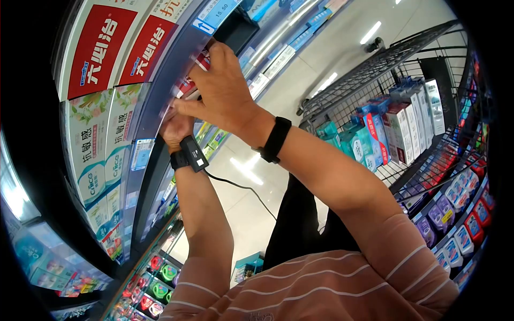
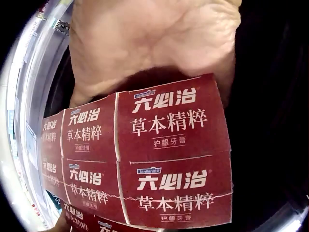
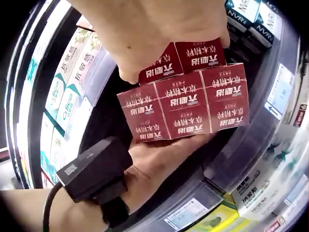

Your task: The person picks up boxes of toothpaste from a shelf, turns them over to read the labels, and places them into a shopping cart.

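Observation:
Several red toothpaste boxes [image 2: 174, 125] [image 3: 186, 104] are stacked in rows at the shelf, their printed ends facing out. My left hand [image 1: 178, 127] [image 2: 154, 43] [image 3: 164, 154] holds this stack from beneath, palm against it; its fingertips are hidden behind the boxes. On the other side, my right hand [image 1: 227, 88] [image 3: 159, 29] grips more red boxes directly against the stack, with thumb and fingers spread to either side of them. In the head view both hands meet at the shelf edge and mostly cover the boxes.
Red-and-white cartons [image 1: 101, 48] and green-and-white cartons [image 1: 96, 150] line the shelf at left. A wire cart [image 1: 396, 48] holding several boxes [image 1: 404, 125] stands at right. Dark NVR boxes [image 3: 251, 24] sit behind the right hand. A black cable [image 1: 235, 184] hangs from the left wrist.

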A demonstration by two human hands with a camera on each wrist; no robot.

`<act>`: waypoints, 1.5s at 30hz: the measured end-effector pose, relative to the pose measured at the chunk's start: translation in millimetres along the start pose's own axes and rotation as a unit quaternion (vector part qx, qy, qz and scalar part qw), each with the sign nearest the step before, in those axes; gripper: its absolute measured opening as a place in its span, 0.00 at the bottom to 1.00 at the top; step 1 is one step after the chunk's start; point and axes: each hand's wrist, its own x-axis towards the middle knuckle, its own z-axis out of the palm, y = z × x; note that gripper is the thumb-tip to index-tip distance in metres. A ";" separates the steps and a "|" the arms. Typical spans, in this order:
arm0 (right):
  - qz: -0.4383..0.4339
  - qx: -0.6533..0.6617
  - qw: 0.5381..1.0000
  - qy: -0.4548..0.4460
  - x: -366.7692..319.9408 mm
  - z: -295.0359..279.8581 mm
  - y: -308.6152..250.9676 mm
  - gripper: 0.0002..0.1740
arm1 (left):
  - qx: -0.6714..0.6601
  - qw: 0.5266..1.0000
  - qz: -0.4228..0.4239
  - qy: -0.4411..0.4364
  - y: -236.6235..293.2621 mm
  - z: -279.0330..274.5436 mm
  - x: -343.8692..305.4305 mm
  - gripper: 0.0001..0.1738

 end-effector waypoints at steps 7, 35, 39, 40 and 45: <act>0.023 -0.010 0.999 0.036 -2.0 3.4 -10.6 0.42 | 0.030 0.986 0.073 0.143 -0.7 -9.9 -1.8 0.24; 0.019 -0.025 0.999 0.043 4.1 -8.5 -15.1 0.53 | 0.164 0.955 0.138 0.203 -52.1 8.8 -2.1 0.32; 0.031 -0.047 0.998 0.036 -9.0 -20.8 -18.4 0.55 | 0.019 0.962 0.093 0.257 -53.5 21.8 -5.7 0.36; 0.033 -0.051 0.997 0.039 -10.4 -24.3 -20.0 0.55 | 0.054 0.958 0.102 0.264 -58.7 26.0 -6.4 0.37; 0.043 -0.051 0.998 0.014 -19.6 -46.5 -23.1 0.55 | 0.084 0.982 0.082 0.147 -79.6 40.5 -16.9 0.37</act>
